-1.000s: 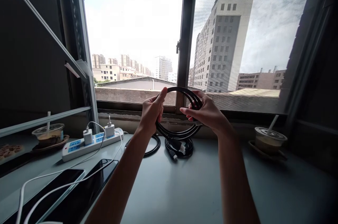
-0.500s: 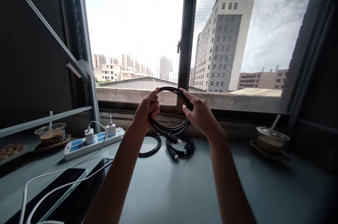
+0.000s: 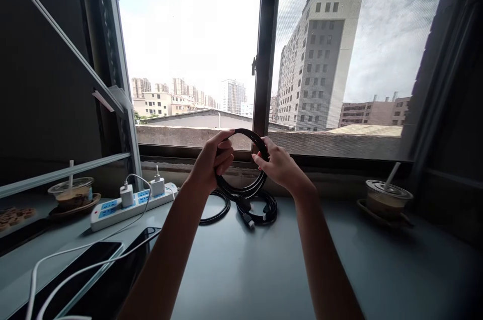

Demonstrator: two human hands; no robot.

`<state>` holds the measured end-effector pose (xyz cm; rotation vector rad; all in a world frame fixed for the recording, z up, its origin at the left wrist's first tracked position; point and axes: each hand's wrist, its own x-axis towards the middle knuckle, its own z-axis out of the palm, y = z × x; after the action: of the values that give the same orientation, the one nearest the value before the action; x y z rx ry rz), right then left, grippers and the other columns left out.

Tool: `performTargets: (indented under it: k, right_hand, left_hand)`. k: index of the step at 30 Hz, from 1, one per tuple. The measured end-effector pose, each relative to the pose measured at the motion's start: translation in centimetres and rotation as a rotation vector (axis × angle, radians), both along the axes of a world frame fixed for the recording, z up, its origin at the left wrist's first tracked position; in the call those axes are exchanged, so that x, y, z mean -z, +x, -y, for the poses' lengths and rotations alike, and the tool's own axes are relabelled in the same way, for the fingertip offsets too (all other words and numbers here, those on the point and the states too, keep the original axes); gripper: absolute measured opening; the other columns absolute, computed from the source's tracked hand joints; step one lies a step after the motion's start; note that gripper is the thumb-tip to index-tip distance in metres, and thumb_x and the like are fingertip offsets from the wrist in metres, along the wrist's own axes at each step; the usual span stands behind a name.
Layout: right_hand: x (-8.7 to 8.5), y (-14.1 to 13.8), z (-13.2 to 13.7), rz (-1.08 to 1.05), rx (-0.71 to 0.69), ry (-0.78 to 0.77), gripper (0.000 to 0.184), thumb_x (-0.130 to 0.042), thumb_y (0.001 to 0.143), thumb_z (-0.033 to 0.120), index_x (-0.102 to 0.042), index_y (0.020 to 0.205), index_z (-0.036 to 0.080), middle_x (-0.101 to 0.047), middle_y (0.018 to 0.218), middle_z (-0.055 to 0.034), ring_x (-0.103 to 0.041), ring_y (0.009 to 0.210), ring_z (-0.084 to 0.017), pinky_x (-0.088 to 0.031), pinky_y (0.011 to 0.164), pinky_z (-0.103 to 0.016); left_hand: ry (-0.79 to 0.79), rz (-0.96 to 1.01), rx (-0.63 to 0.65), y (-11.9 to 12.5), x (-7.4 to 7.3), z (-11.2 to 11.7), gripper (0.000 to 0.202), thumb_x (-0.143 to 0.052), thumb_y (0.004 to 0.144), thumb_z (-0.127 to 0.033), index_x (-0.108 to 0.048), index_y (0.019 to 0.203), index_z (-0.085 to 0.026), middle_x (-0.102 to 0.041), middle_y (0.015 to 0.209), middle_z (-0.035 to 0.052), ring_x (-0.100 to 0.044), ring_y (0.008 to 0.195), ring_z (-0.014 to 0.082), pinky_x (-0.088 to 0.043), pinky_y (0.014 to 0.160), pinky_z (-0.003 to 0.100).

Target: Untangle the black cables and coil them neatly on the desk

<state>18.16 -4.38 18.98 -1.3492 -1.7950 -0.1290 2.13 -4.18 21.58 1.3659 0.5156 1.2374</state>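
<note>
I hold a coiled black cable (image 3: 243,190) up above the grey desk (image 3: 264,269), in front of the window. My left hand (image 3: 212,161) grips the loop's left side with fingers wrapped round it. My right hand (image 3: 278,165) pinches the right side near the top. The coil is small and roughly round. Below it on the desk lie another coiled black cable with plugs (image 3: 260,212) and a loose black loop (image 3: 217,212).
A white power strip (image 3: 128,202) with chargers sits at left, white wires running to two dark phones (image 3: 86,269). Lidded drinks with straws stand far left (image 3: 71,191) and far right (image 3: 387,196). A metal shelf frame (image 3: 124,108) rises at left.
My hands have drawn closer together and the coil has shrunk into a tighter loop. The right hand shifted left along the cable.
</note>
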Motion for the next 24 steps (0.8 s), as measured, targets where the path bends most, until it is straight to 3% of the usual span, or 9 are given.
performTargets:
  k: [2, 4, 7, 10, 14, 17, 20, 22, 24]
  right_hand:
    - [-0.3, 0.1, 0.1, -0.029, 0.023, 0.008, 0.022, -0.048, 0.086, 0.037, -0.057, 0.096, 0.019, -0.065, 0.080, -0.0042, -0.059, 0.074, -0.018, -0.041, 0.065, -0.027]
    - [-0.6, 0.0, 0.1, -0.064, -0.001, 0.064, 0.027, -0.044, 0.087, 0.042, -0.058, 0.081, 0.018, -0.062, 0.069, -0.0014, -0.057, 0.067, -0.016, -0.038, 0.061, -0.025]
    - [-0.8, 0.0, 0.0, -0.124, -0.076, 0.159, 0.025, -0.051, 0.082, 0.041, -0.058, 0.075, 0.018, -0.055, 0.059, 0.0018, -0.050, 0.056, -0.011, -0.033, 0.055, -0.022]
    - [-0.8, 0.7, -0.1, -0.176, -0.269, 0.143, 0.022, -0.063, 0.074, 0.036, -0.060, 0.086, 0.018, -0.047, 0.057, 0.0045, -0.043, 0.052, -0.008, -0.032, 0.051, -0.021]
    - [-0.6, 2.1, -0.1, -0.272, -0.573, 0.016, 0.041, -0.064, 0.075, 0.036, -0.055, 0.111, 0.020, -0.051, 0.068, 0.0028, -0.043, 0.057, -0.007, -0.034, 0.049, -0.018]
    - [-0.4, 3.0, -0.4, -0.373, -0.657, -0.088, 0.039, -0.054, 0.083, 0.041, -0.057, 0.115, 0.020, -0.054, 0.072, 0.0013, -0.036, 0.049, -0.004, -0.028, 0.042, -0.017]
    - [-0.2, 3.4, -1.1, -0.468, -0.689, -0.151, 0.041, -0.054, 0.082, 0.045, -0.061, 0.112, 0.018, -0.058, 0.074, 0.0000, -0.030, 0.043, -0.002, -0.022, 0.036, -0.018]
    - [-0.1, 3.6, -1.4, -0.520, -0.662, -0.155, 0.041, -0.059, 0.078, 0.045, -0.064, 0.107, 0.016, -0.060, 0.075, -0.0013, -0.030, 0.043, -0.002, -0.020, 0.036, -0.018]
    - [0.0, 3.6, -1.5, -0.594, -0.623, -0.129, 0.039, -0.062, 0.076, 0.043, -0.066, 0.103, 0.016, -0.060, 0.073, -0.0014, -0.030, 0.046, -0.003, -0.020, 0.037, -0.017]
  left_hand:
    - [0.098, -0.128, -0.026, 0.4, 0.1, 0.7, 0.045, -0.053, 0.079, -0.034, -0.024, 0.048, -0.019, -0.017, 0.032, -0.0097, -0.016, 0.028, 0.0018, -0.015, 0.031, 0.019]
    - [0.166, -0.229, -0.018, 0.9, 0.3, 1.0, 0.047, -0.055, 0.079, -0.034, -0.024, 0.047, -0.019, -0.018, 0.033, -0.0095, -0.016, 0.029, 0.0013, -0.014, 0.032, 0.019]
    - [0.188, -0.258, 0.023, 1.6, 0.8, 0.8, 0.048, -0.055, 0.079, -0.033, -0.023, 0.046, -0.019, -0.018, 0.034, -0.0092, -0.017, 0.029, 0.0011, -0.012, 0.032, 0.019]
    - [0.133, -0.215, 0.115, 1.8, 1.3, -0.1, 0.047, -0.054, 0.080, -0.031, -0.023, 0.047, -0.019, -0.017, 0.035, -0.0095, -0.017, 0.029, 0.0009, -0.012, 0.033, 0.019]
    - [0.020, -0.144, 0.252, 1.8, 1.7, -1.2, 0.042, -0.051, 0.082, -0.029, -0.027, 0.050, -0.018, -0.016, 0.035, -0.0104, -0.016, 0.029, 0.0009, -0.017, 0.034, 0.018]
    - [-0.037, -0.104, 0.319, 1.9, 2.0, -2.0, 0.038, -0.050, 0.084, -0.028, -0.031, 0.053, -0.018, -0.017, 0.036, -0.0108, -0.015, 0.029, 0.0011, -0.016, 0.034, 0.018]
    - [-0.069, -0.070, 0.359, 2.2, 2.4, -2.7, 0.034, -0.048, 0.084, -0.028, -0.035, 0.055, -0.018, -0.016, 0.037, -0.0112, -0.015, 0.030, 0.0015, -0.016, 0.034, 0.018]
    - [-0.050, -0.070, 0.298, 2.6, 2.7, -3.1, 0.032, -0.052, 0.082, -0.031, -0.038, 0.057, -0.018, -0.017, 0.038, -0.0112, -0.018, 0.031, 0.0018, -0.017, 0.035, 0.018]
    - [0.027, -0.104, 0.101, 2.9, 3.0, -3.4, 0.032, -0.059, 0.077, -0.036, -0.042, 0.059, -0.017, -0.023, 0.038, -0.0108, -0.024, 0.033, 0.0018, -0.020, 0.037, 0.017]
